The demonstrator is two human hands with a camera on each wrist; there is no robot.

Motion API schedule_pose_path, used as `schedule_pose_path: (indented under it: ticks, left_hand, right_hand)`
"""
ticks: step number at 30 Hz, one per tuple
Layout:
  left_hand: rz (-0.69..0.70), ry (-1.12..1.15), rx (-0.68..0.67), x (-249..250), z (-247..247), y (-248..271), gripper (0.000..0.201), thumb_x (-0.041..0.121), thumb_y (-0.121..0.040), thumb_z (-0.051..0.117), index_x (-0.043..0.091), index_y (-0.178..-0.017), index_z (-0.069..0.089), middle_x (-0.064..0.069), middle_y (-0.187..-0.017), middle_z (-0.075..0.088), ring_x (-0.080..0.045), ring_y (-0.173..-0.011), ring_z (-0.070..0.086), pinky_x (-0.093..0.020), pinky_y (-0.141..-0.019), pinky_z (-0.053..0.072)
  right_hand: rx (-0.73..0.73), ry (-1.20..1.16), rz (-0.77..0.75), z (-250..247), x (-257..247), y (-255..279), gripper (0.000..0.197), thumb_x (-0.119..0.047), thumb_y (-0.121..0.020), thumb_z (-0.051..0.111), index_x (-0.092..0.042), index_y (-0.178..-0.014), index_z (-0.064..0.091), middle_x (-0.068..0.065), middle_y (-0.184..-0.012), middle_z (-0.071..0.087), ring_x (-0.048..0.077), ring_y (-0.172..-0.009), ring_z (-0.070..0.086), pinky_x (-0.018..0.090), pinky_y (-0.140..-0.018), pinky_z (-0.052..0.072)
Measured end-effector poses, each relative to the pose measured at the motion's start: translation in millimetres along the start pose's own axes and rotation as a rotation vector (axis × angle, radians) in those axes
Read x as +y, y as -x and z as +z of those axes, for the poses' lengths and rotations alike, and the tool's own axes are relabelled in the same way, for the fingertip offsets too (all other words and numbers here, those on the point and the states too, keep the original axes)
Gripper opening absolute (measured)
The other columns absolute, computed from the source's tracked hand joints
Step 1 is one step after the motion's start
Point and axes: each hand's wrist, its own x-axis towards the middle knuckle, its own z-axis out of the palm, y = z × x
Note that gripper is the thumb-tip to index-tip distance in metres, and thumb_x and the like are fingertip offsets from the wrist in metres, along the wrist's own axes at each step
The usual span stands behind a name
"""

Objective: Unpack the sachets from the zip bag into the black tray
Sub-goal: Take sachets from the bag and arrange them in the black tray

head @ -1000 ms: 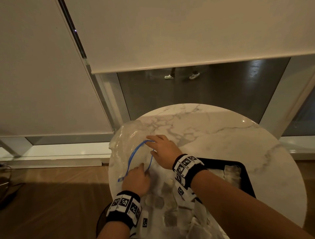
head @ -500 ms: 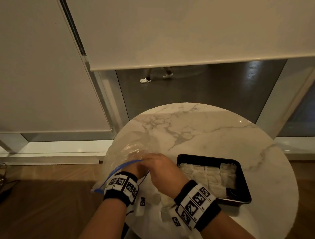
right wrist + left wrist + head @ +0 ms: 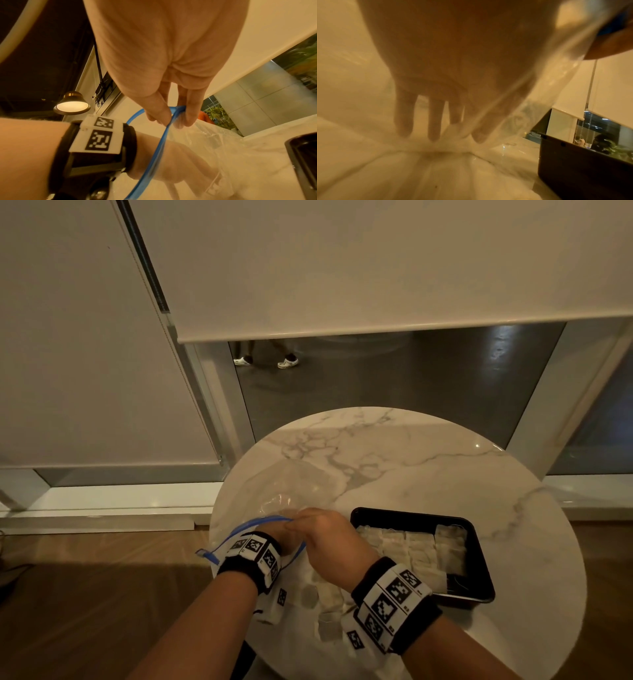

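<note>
Reaching inside the zip bag point(image 3: 291, 491), the left hand point(image 3: 453, 67) has its fingers point(image 3: 435, 119) straight and spread down toward the bag's bottom on the marble table point(image 3: 411, 460); nothing is visibly gripped there, and I can't make out a sachet under the fingertips through the cloudy film. Right hand point(image 3: 329, 542) pinches the bag's blue zip rim point(image 3: 164, 129) between thumb and fingers, holding the mouth open, just left of the black tray point(image 3: 479, 587). Sachets in tray point(image 3: 418, 546) fill most of it in rows; more loose sachets point(image 3: 325, 597) lie on the table near the wrists, partly under the arms. Risks, as I judge them: bag hangs over the table's left edge, so if the rim pinch slips while the left hand pulls out, the bag could drag off the table. Thin film may cling to the left hand and come along with it. Forearms over the loose sachets could sweep some off the near edge. Text: no brand or label readable on bag, sachets or tray; only black-and-white square markers on the wristbands point(image 3: 394, 597).
</note>
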Motion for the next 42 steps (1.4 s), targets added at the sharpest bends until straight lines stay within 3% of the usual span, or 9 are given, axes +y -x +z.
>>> schedule_pose_path:
  ticks: [9, 12, 15, 17, 21, 24, 26, 32, 42]
  left_hand:
    - [0.074, 0.077, 0.343, 4.6, -18.5, 70.9, 0.039, 0.022, -0.1, 0.045, 0.024, -0.137, 0.056, -0.002, -0.13, 0.064, -0.02, -0.117, 0.062, -0.036, -0.096, 0.051]
    - [0.083, 0.181, 0.355, 0.4, -21.6, 99.1, 0.025, 0.031, -0.101, 0.043, 0.029, -0.104, 0.068, 0.004, -0.101, 0.071, -0.015, -0.096, 0.067, -0.029, -0.078, 0.051]
    - [0.098, 0.329, 0.378, -2.2, -29.4, 129.8, 0.039, 0.039, -0.1, 0.048, 0.025, -0.065, 0.061, 0.002, -0.065, 0.063, -0.004, -0.062, 0.059, -0.022, -0.059, 0.041]
    - [0.124, 0.471, 0.446, -3.6, -35.6, 145.8, 0.042, 0.039, -0.097, 0.055, 0.024, -0.059, 0.063, 0.003, -0.058, 0.062, -0.004, -0.056, 0.058, -0.017, -0.054, 0.039]
    - [0.169, 0.881, 0.549, -3.0, -34.7, 155.0, 0.018, 0.021, -0.093, 0.067, 0.027, -0.081, 0.079, 0.009, -0.079, 0.075, -0.01, -0.075, 0.069, -0.03, -0.068, 0.058]
    - [0.222, 0.983, 0.507, 7.0, -23.6, 154.6, 0.026, 0.005, -0.09, 0.069, 0.029, -0.089, 0.078, 0.009, -0.09, 0.076, -0.015, -0.079, 0.071, -0.033, -0.073, 0.061]
    - [0.255, 1.031, 0.476, 18.8, -17.2, 154.4, 0.025, 0.001, -0.09, 0.068, 0.024, -0.094, 0.076, 0.005, -0.092, 0.076, -0.018, -0.079, 0.071, -0.035, -0.076, 0.061]
    - [0.275, 1.243, 0.38, 59.5, -6.6, 159.0, 0.039, 0.001, -0.093, 0.066, 0.026, -0.12, 0.053, -0.004, -0.091, 0.079, -0.016, -0.085, 0.073, -0.023, -0.072, 0.055]
    - [0.328, 1.274, 0.353, 95.9, -10.3, 174.5, 0.025, 0.002, -0.092, 0.067, 0.015, -0.112, 0.065, -0.001, -0.098, 0.077, -0.016, -0.095, 0.073, -0.027, -0.08, 0.059]
  right_hand:
    - [-0.175, 0.214, 0.234, 14.2, 48.1, -31.7, 0.052, 0.006, -0.083, 0.052, -0.016, -0.129, 0.063, 0.005, -0.13, 0.06, 0.025, -0.116, 0.058, 0.038, -0.099, 0.049]
    - [-0.26, 0.237, 0.341, 15.0, 57.0, -39.4, 0.051, -0.003, -0.087, 0.053, -0.019, -0.135, 0.058, 0.003, -0.134, 0.056, 0.024, -0.123, 0.054, 0.039, -0.102, 0.048]
    - [-0.332, 0.247, 0.413, 10.0, 56.6, -39.5, 0.045, -0.008, -0.089, 0.054, -0.023, -0.131, 0.06, 0.003, -0.132, 0.056, 0.024, -0.121, 0.053, 0.038, -0.101, 0.048]
    - [-0.356, 0.252, 0.433, 3.5, 53.2, -34.7, 0.039, -0.008, -0.088, 0.053, -0.025, -0.122, 0.065, 0.003, -0.126, 0.056, 0.024, -0.118, 0.051, 0.038, -0.099, 0.049]
    - [-0.186, 0.175, 0.426, -9.7, 42.6, -13.7, 0.024, -0.013, -0.092, 0.054, -0.024, -0.108, 0.068, 0.002, -0.117, 0.059, 0.022, -0.113, 0.049, 0.035, -0.095, 0.047]
    - [0.054, -0.175, 0.463, -15.6, 31.1, 11.6, 0.016, -0.024, -0.098, 0.056, -0.019, -0.101, 0.071, -0.008, -0.097, 0.067, 0.01, -0.091, 0.061, 0.028, -0.084, 0.051]
    - [0.127, -0.384, 0.504, -20.8, 24.1, 30.3, 0.017, -0.027, -0.098, 0.057, -0.018, -0.096, 0.072, -0.01, -0.084, 0.067, 0.004, -0.076, 0.06, 0.026, -0.073, 0.051]
    - [0.258, -0.601, 0.602, -31.0, 22.7, 78.0, 0.007, -0.02, -0.093, 0.067, -0.021, -0.093, 0.074, -0.003, -0.081, 0.072, 0.016, -0.071, 0.067, 0.03, -0.065, 0.057]
    - [0.347, -0.734, 0.588, -53.2, 23.0, 106.2, 0.007, -0.013, -0.092, 0.069, -0.009, -0.089, 0.073, 0.004, -0.076, 0.071, 0.013, -0.069, 0.063, 0.025, -0.061, 0.053]
